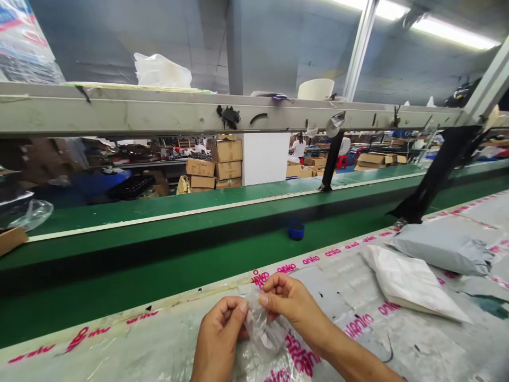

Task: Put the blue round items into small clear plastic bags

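Note:
A small clear plastic bag [267, 330] hangs between my two hands, crumpled and see-through. My left hand [222, 331] pinches its left edge between thumb and fingers. At its upper right, my right hand [292, 302] has thumb and curled fingers closed on the plastic. Whether anything lies inside the bag I cannot tell. Both hands are just above the near work table [159, 350], which is covered in plastic film with pink lettering.
To the right lie a white packet [415, 284] and a grey plastic mailer bag [443, 246]. Beyond the table runs a green conveyor belt [159, 286] with a blue roll [296, 231] on it. A metal shelf beam [159, 114] crosses above. Cardboard boxes [227, 159] and people stand farther back.

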Action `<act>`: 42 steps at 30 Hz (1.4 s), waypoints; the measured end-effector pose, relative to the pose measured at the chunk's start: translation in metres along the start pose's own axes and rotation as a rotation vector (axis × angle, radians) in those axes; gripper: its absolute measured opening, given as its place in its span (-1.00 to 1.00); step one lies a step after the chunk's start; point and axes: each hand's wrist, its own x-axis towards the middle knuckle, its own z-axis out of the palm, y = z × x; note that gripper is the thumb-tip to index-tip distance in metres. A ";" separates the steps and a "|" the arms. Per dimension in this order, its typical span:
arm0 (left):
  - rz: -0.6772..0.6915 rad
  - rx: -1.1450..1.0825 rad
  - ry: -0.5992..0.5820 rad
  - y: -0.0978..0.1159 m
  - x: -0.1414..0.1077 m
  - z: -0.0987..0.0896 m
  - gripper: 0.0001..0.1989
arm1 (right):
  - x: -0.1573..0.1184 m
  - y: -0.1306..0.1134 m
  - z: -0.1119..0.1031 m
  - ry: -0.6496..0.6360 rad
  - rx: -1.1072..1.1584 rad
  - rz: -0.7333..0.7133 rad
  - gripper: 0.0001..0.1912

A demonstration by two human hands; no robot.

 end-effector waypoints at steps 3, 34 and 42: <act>0.014 -0.034 0.035 0.005 -0.002 0.004 -0.40 | -0.001 -0.001 0.001 0.027 0.042 0.023 -0.34; 0.981 1.463 0.363 0.011 -0.002 -0.034 -0.72 | -0.002 -0.025 0.012 0.034 -1.032 -0.336 -0.78; 0.990 1.391 0.452 0.009 0.005 -0.037 -0.77 | -0.006 -0.001 0.022 -0.051 -1.184 -0.388 -0.76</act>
